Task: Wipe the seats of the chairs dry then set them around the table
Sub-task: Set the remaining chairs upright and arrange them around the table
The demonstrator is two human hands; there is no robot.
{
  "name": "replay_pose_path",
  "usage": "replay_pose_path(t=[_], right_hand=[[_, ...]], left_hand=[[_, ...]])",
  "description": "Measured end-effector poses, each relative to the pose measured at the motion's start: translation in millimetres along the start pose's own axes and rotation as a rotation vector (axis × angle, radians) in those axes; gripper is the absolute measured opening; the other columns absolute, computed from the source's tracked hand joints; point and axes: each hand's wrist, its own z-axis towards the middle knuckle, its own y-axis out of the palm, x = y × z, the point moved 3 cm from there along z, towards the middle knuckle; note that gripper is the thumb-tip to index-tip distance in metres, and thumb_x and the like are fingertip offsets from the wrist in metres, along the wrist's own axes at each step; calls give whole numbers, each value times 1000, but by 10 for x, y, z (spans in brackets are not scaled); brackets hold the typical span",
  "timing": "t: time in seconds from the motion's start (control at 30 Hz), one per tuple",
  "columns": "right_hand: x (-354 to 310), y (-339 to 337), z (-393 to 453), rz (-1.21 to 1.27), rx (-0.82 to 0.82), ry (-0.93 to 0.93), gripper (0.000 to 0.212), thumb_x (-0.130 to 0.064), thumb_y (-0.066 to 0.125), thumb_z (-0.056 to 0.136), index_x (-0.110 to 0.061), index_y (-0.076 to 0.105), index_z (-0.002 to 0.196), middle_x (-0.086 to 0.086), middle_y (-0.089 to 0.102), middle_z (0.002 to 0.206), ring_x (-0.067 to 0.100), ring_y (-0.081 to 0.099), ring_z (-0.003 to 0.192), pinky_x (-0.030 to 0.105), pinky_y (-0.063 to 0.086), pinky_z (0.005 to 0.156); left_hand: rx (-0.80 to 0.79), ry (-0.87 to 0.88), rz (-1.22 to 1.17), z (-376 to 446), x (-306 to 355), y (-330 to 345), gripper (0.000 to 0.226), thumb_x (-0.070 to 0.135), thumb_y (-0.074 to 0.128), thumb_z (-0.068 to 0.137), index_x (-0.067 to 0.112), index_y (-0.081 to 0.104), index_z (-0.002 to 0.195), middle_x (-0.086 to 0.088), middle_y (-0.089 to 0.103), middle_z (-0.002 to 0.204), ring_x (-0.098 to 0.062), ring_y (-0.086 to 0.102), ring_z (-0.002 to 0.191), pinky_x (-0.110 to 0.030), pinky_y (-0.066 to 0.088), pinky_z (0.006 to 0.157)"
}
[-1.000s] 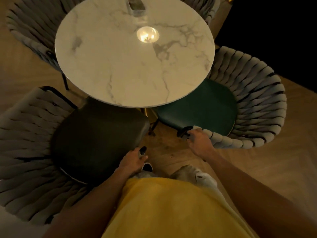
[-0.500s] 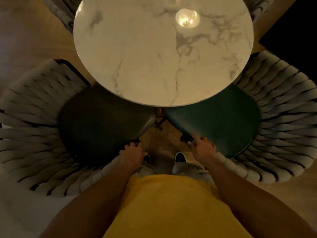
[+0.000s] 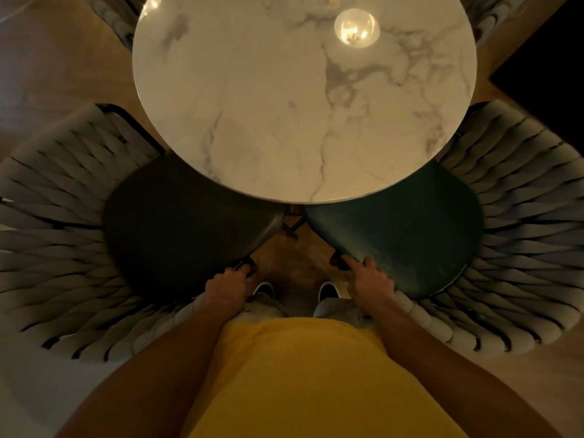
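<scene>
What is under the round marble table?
The front parts of two chair seats, one dark and one green, reach under the marble table. Its base is mostly hidden.

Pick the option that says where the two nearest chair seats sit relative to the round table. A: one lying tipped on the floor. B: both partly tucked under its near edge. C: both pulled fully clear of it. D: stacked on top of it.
B: the marble table top overlaps the far parts of both the dark seat and the green seat.
</scene>
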Motion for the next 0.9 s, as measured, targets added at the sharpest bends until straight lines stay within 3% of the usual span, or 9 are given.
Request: replay_pose_path(t=[0.23, 0.3, 0.4, 0.47, 0.67, 0.9], right_hand=[[265, 45, -21, -64, 56, 10, 54, -36, 38, 98, -46, 16, 146, 10, 43, 123, 33, 56, 103, 55, 45, 91], [319, 60, -33, -84, 63, 9, 56, -36, 39, 98, -46, 12, 146, 11, 44, 123, 33, 56, 103, 56, 44, 93], [337, 91, -37, -81, 96, 14, 50, -44, 35, 99, -46, 14, 145, 13, 46, 122, 33, 56, 104, 56, 44, 92], [333, 106, -36, -70, 105, 25, 47, -47, 32, 99, -46, 18, 144, 14, 47, 121, 34, 55, 104, 56, 43, 92], [325, 189, -105, -68, 120, 45, 48, -50, 33, 99, -45, 20, 144, 16, 48, 120, 35, 54, 104, 55, 43, 91], [320, 261, -237, -26, 137, 91, 46, -42, 34, 99, -45, 24, 144, 16, 48, 122, 36, 53, 108, 54, 40, 93]], left_hand=[[102, -50, -132, -35, -323, 75, 42, 50, 40, 97, 29, 39, 134, -9, 56, 121, -30, 58, 108, -46, 50, 88], [186, -109, -201, -89, -544, 38, 53, 67, 44, 88, 25, 44, 120, -9, 59, 112, -30, 60, 102, -45, 51, 86], [119, -194, -269, -172, -781, 80, 71, 82, 40, 79, 21, 51, 111, -9, 59, 107, -27, 59, 96, -42, 48, 87], [63, -207, -280, -211, -783, 147, 75, 82, 40, 80, 18, 50, 117, -12, 57, 114, -29, 58, 102, -44, 46, 89], [116, -251, -263, -273, -678, 240, 72, 75, 36, 87, 13, 46, 120, -16, 57, 116, -34, 57, 107, -48, 46, 92], [175, -207, -243, -357, -526, 322, 56, 73, 35, 89, 19, 43, 101, -8, 55, 99, -28, 59, 97, -42, 44, 83]])
